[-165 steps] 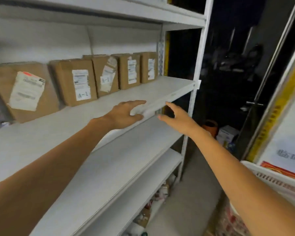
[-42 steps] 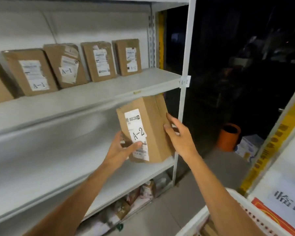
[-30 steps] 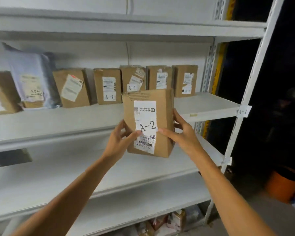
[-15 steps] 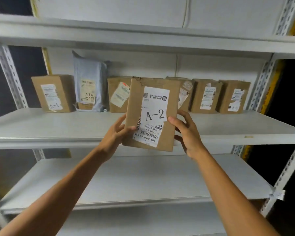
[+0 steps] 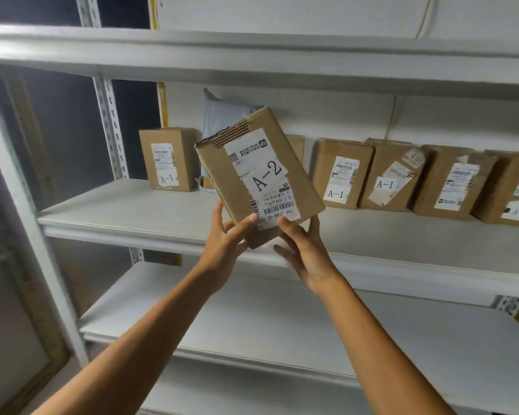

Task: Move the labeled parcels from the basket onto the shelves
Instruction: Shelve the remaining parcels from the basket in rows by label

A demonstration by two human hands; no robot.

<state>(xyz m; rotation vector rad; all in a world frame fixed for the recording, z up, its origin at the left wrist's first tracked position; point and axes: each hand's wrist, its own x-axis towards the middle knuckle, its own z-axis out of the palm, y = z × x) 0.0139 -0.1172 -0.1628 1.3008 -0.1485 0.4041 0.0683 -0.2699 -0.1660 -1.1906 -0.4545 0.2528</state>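
Half a second earlier the parcel (image 5: 259,178) was close to upright with a hand on each side. By this moment it had tipped over so its top end leaned left, and both hands had slid down to its bottom corner. The view had also swung left, so more of the rack's left post showed.

Count-wise: one parcel in hand and two hands on it. Three boards were in plain view: the top shelf (image 5: 252,52), the shelf (image 5: 132,214) with stock on it, and the lower shelf (image 5: 282,324). On the stocked one stood five boxes (image 5: 340,173) I could see properly, a sliver of another behind the parcel, and one grey bag (image 5: 222,112).

The parcel's long axis ran steeply from upper left to lower right. The labelled face pointed at the person, "A-2" climbed toward the upper right, and the barcode end was lowest.

It hung in the air in front of the stocked shelf's edge and the bag, touching neither. The left hand (image 5: 225,244) pinched it, thumb on the front and fingers behind. The right hand (image 5: 306,253) cupped the lower edge, fingers loosely spread.
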